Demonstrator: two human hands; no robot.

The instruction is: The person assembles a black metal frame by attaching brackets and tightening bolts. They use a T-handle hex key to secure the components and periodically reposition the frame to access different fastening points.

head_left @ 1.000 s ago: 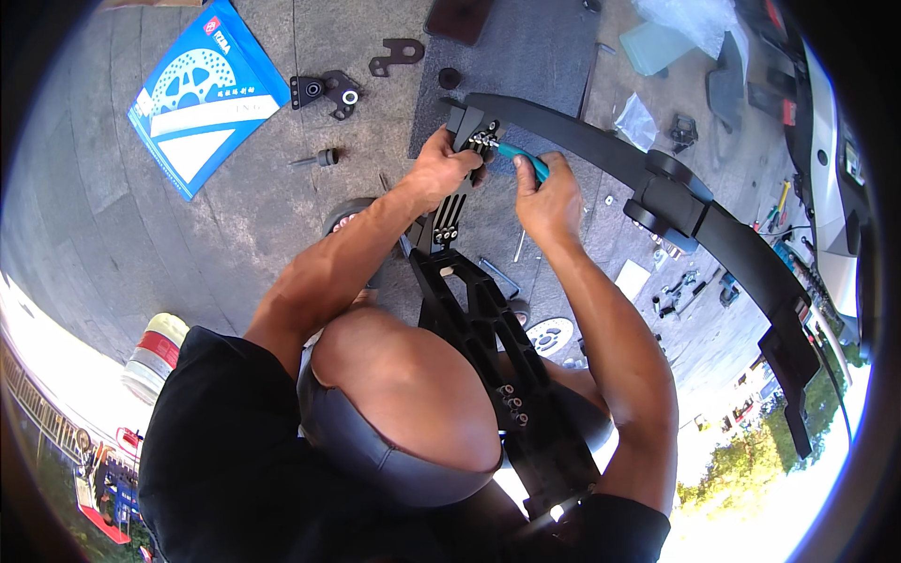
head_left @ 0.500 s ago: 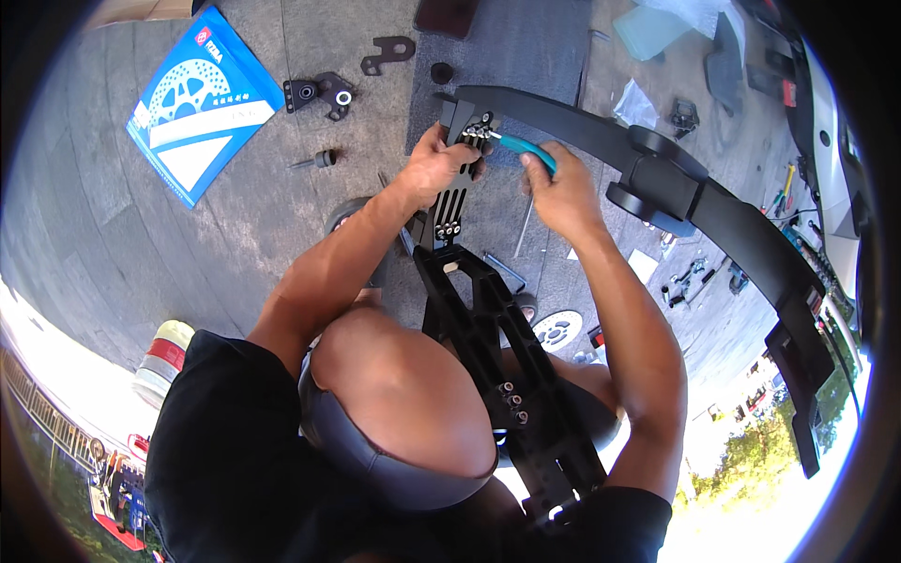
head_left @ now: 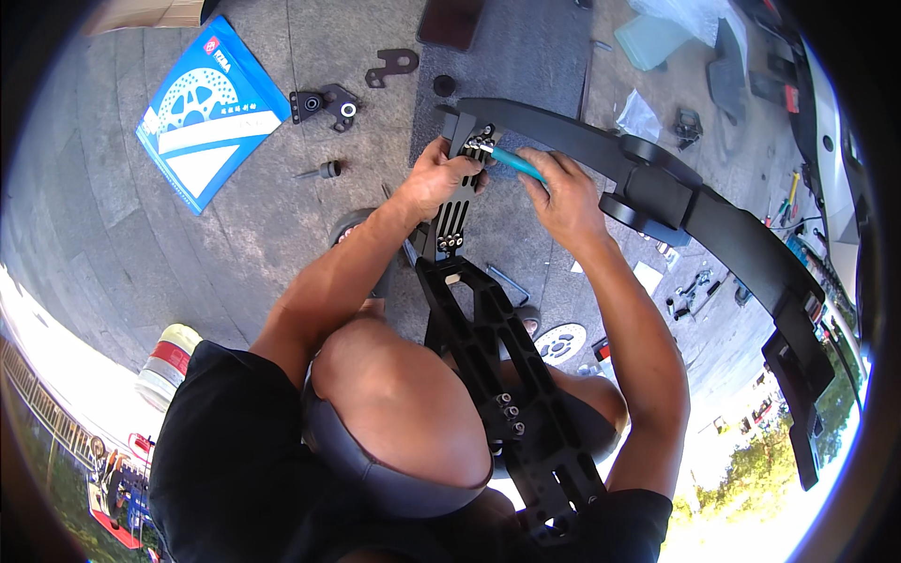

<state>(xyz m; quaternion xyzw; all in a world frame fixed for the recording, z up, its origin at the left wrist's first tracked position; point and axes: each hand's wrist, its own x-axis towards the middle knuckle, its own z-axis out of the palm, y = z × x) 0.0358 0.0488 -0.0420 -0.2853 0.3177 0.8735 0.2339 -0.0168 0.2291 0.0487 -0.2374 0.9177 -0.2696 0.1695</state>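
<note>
The right hand (head_left: 571,202) grips a slim teal-handled tool (head_left: 518,165), its tip at silver bolts (head_left: 480,143) on the far end of a slotted black bracket (head_left: 453,214) clasped by the left hand (head_left: 437,180); off-angle pressure could slip it into that hand.

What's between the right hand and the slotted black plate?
In the head view, a teal-handled tool spans that gap: the right hand holds its handle, and its metal end is at the bolts on the slotted black plate.
</note>
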